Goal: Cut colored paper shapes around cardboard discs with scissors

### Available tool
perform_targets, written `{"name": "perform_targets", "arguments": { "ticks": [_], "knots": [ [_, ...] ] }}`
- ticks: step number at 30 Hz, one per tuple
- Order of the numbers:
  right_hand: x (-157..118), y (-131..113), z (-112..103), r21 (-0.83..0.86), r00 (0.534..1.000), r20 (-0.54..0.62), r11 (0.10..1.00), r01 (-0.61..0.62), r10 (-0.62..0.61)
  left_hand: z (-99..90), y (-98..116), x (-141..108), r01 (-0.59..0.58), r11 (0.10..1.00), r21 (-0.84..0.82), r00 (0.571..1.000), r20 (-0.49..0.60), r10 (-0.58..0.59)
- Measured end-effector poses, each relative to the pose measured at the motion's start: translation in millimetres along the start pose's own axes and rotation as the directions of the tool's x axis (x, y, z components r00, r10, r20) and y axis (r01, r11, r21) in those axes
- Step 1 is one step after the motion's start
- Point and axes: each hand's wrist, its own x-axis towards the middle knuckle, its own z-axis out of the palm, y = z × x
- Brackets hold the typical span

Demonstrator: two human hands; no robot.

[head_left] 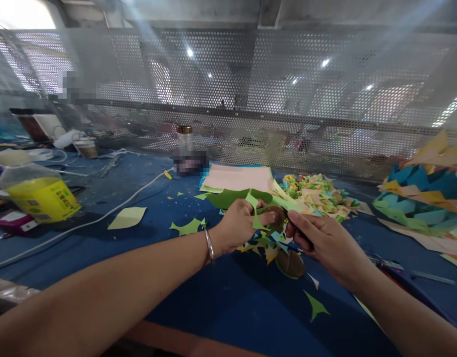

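My left hand (243, 220) is closed on a sheet of green paper (235, 198), cut with curved edges. A round brown disc (276, 218) is pinched under its thumb, against the paper. My right hand (317, 235) closes around what look like dark-handled scissors (298, 235), held up to the paper's right side; the blades are mostly hidden. Beneath both hands lie mixed paper scraps (269, 250) and a second round brown disc (290, 264). Green offcuts (189, 227) rest left of my left wrist, and another green scrap (316, 306) lies nearer the front.
Behind my hands is a stack of coloured paper (239, 177), beside a heap of small cut pieces (313, 193). Layered zigzag-cut paper (422, 193) stands at right. A yellow-labelled bottle (42, 198), a white cable (112, 214) and a leaf-shaped paper (127, 218) are at left.
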Motion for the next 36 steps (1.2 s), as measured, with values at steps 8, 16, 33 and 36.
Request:
{"name": "perform_targets", "arguments": {
  "ticks": [8,16,33,36],
  "knots": [
    [-1,0,2,-0.004,1.0,-0.016,1.0,0.02,-0.02,-9.8,-7,3,-0.185,0.903,0.388,0.982,0.042,0.183],
    [-2,5,4,0.014,0.998,-0.043,0.999,0.045,-0.044,-8.4,-3,4,-0.228,0.824,0.519,0.968,0.026,0.251],
    [0,6,2,0.002,0.998,-0.039,0.999,0.039,-0.039,-0.9,-7,2,-0.003,0.997,0.073,1.0,-0.018,0.004],
    [-1,4,2,-0.008,0.999,-0.025,1.0,0.029,-0.029,-1.8,-7,2,-0.039,0.998,0.056,0.999,-0.02,0.041]
  ]
}}
